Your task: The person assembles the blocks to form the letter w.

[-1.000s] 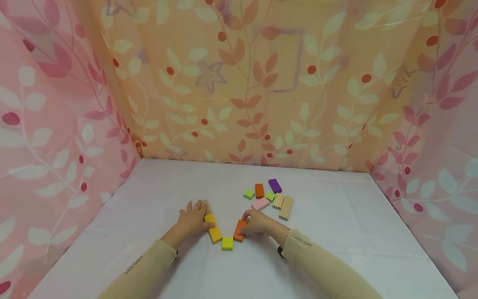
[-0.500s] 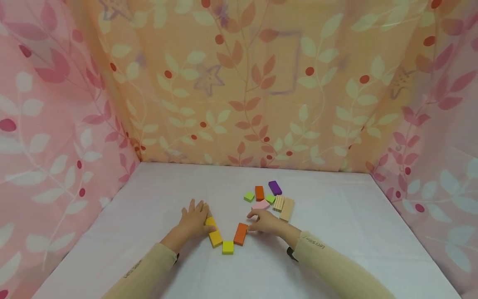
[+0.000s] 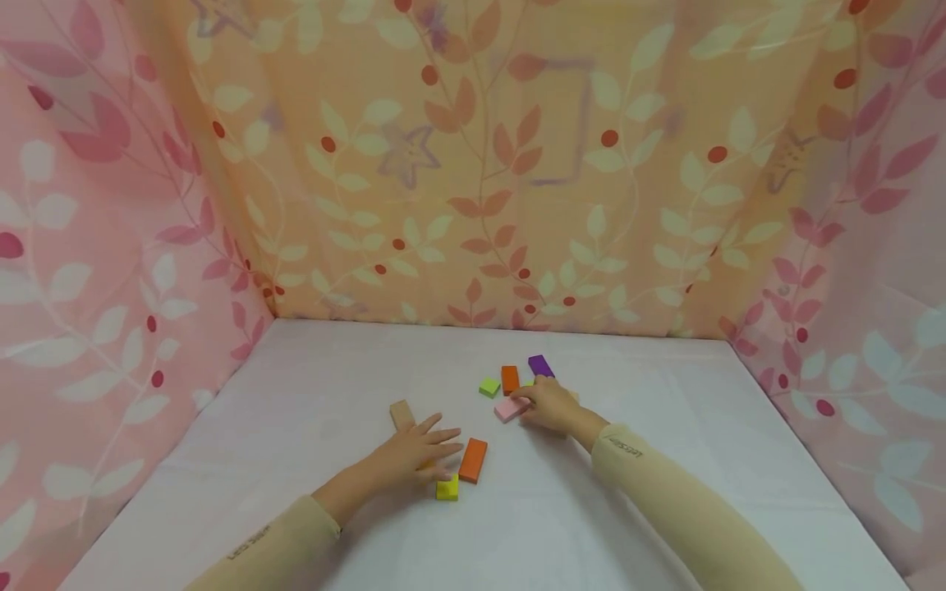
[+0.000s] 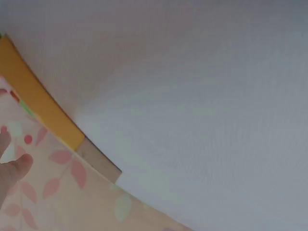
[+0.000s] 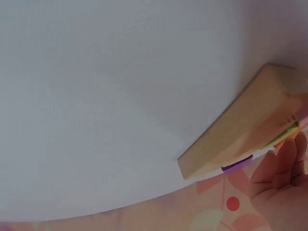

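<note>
Reaching across the worktop [image 3: 665,427], your right hand [image 3: 550,405] sits on the loose cluster, fingers loosely curled over the pink block [image 3: 512,408], though whether they actually grip it I cannot tell. That block's long axis runs toward the orange block [image 3: 473,460], beside your flat, spread left hand [image 3: 415,451], which holds nothing.
</note>
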Available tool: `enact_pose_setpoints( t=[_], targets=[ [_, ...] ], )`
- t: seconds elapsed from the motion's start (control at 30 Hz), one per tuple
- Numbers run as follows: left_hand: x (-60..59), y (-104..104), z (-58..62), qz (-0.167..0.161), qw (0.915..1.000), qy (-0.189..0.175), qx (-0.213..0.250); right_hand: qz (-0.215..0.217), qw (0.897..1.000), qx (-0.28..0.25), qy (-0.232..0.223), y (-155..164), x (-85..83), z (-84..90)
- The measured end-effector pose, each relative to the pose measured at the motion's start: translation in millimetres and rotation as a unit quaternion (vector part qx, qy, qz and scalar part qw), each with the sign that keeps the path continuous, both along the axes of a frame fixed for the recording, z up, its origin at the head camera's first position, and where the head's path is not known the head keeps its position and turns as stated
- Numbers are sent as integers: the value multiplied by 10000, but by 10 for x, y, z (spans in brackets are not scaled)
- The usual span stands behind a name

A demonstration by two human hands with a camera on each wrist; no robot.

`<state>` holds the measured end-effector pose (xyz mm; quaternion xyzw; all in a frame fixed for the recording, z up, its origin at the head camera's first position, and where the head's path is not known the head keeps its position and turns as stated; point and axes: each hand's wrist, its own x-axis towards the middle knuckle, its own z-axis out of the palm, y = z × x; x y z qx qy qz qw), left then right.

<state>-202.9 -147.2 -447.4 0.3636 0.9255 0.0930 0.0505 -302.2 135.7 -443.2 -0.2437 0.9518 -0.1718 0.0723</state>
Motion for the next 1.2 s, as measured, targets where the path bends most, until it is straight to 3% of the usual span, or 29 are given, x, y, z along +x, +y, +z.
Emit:
enact_pose_setpoints(
  t=[0.17,0.47,0.77,0.9,1.03,1.2],
  targets=[
    [60,84,-35,-354,9986,-10,-387,12,9999,103,108,8,-40,-55],
    [97,124,-49,-340,9984,-135,-435,107,9984,119,545,-53,-53,-59],
    [114,123,-18,-297,9984,-248,-418,-13,9988,-63,487,-73,-55,0],
    [109,121,2,-296,9982,-302,-417,-148,9977,-659,-26,-95,-38,41],
    [105,124,14,-291,9982,-324,-414,-411,9814,-1666,-857,-126,-22,83],
    [110,128,36,-231,9981,-416,-402,-748,9395,-2692,-1982,-166,-23,74]
  ],
)
